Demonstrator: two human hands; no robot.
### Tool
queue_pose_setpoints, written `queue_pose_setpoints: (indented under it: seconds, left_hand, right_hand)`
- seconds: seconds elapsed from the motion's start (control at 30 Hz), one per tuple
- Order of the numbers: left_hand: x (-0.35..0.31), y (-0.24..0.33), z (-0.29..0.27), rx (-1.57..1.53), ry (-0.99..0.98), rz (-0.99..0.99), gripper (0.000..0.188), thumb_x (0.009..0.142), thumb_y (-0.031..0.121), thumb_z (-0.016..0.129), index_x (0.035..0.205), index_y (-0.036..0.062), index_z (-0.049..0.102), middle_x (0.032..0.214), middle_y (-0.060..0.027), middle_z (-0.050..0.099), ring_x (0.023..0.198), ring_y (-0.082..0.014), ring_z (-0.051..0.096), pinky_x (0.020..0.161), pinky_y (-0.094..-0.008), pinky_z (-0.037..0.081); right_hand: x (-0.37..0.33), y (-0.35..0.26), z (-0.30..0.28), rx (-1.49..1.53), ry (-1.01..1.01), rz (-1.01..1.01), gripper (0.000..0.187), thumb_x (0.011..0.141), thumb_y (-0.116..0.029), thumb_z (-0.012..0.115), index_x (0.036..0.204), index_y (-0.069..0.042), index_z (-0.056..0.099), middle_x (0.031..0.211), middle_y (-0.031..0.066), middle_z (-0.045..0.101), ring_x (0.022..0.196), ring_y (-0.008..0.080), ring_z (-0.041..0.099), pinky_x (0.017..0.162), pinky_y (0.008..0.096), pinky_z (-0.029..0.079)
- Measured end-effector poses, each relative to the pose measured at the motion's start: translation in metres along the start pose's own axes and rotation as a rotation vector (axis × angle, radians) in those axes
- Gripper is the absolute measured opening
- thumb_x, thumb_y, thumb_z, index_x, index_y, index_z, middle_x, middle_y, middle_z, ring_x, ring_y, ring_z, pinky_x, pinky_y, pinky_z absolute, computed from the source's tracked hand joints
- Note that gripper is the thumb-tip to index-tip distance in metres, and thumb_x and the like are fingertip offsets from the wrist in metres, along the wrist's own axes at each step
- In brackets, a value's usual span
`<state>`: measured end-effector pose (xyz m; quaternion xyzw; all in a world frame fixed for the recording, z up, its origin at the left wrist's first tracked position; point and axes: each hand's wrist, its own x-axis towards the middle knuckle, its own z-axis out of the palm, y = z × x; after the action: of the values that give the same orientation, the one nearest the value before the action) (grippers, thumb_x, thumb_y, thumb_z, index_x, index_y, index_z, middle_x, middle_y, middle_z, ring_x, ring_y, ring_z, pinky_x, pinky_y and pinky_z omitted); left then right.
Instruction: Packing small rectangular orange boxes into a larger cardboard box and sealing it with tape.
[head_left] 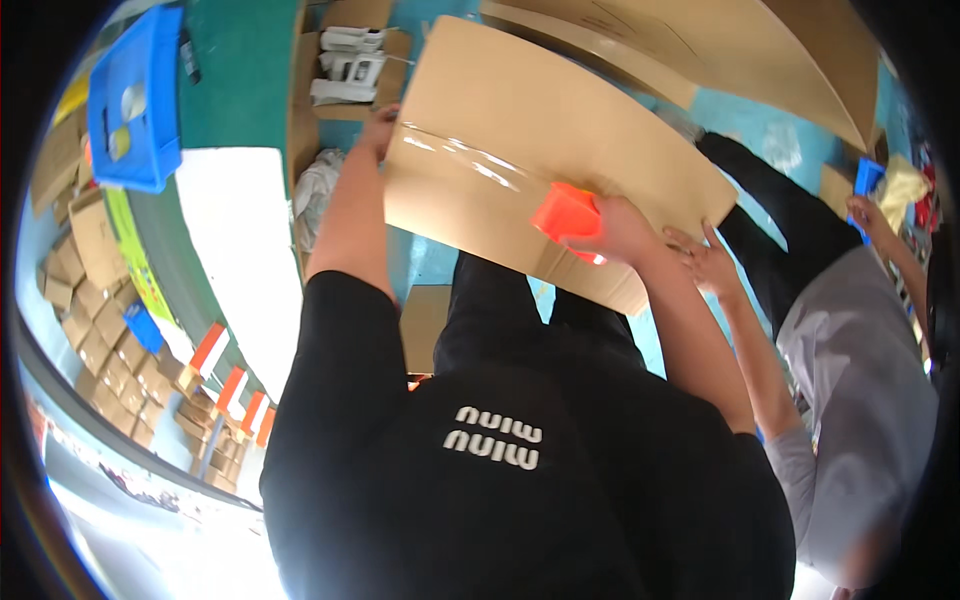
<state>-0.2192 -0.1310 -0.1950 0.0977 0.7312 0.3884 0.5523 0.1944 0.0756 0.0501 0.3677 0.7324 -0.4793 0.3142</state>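
Note:
A large brown cardboard box lies in front of me, with a strip of clear tape shining along its top seam. My right hand is closed round an orange-red tape dispenser, which rests against the top of the box near its right side. At the box's left edge my left hand grips the cardboard, its fingers partly out of sight. A co-worker's hand is spread at the right edge of the same box, close to my right forearm.
Another big carton stands beyond the box. Left of it, an open carton holds white packaged items. A blue bin sits on the green-and-white bench at the left. The co-worker in grey stands close on the right, other hand near a blue object.

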Motion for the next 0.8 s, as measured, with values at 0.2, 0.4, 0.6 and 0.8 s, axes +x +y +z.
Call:
queue_pose_setpoints:
  seconds: [0.2, 0.4, 0.6, 0.8]
  left_hand:
    - [0.023, 0.047, 0.001, 1.024, 0.188, -0.159, 0.040, 0.090, 0.040, 0.067, 0.120, 0.0139, 0.075, 0.121, -0.0101, 0.075, 0.106, -0.0270, 0.073, 0.091, -0.0413, 0.057]
    - [-0.020, 0.102, 0.011, 0.967, 0.511, -0.164, 0.077, 0.099, 0.061, 0.041, 0.126, -0.0067, 0.067, 0.133, -0.0324, 0.062, 0.129, -0.0430, 0.058, 0.108, -0.0467, 0.045]
    - [-0.066, 0.149, 0.096, 0.610, 0.537, -0.155, 0.117, 0.092, 0.087, 0.022, 0.137, -0.0164, 0.053, 0.143, -0.0364, 0.052, 0.138, -0.0483, 0.046, 0.116, -0.0478, 0.035]
    - [-0.062, 0.142, 0.081, 0.676, 0.601, -0.154, 0.115, 0.091, 0.087, 0.024, 0.124, -0.0157, 0.064, 0.129, -0.0377, 0.062, 0.129, -0.0497, 0.055, 0.109, -0.0504, 0.041]
  right_hand:
    - [-0.003, 0.003, -0.006, -0.034, -0.023, -0.052, 0.063, 0.072, -0.055, 0.082, 0.103, -0.002, 0.071, 0.097, 0.0184, 0.073, 0.088, 0.0373, 0.070, 0.079, 0.0458, 0.054]
    - [-0.004, -0.001, -0.004, 0.067, -0.050, -0.191, 0.059, 0.075, -0.050, 0.082, 0.103, 0.001, 0.069, 0.097, 0.0204, 0.072, 0.089, 0.0371, 0.070, 0.079, 0.0442, 0.054]
    - [-0.008, 0.040, -0.015, 0.003, -0.057, -0.061, 0.055, 0.078, -0.049, 0.081, 0.092, 0.003, 0.071, 0.089, 0.0219, 0.072, 0.085, 0.0381, 0.069, 0.076, 0.0462, 0.054]
    - [-0.087, 0.112, -0.033, -0.135, -0.039, 0.103, 0.062, 0.074, -0.056, 0.082, 0.085, 0.005, 0.073, 0.076, 0.0197, 0.071, 0.070, 0.0378, 0.069, 0.069, 0.0469, 0.054]
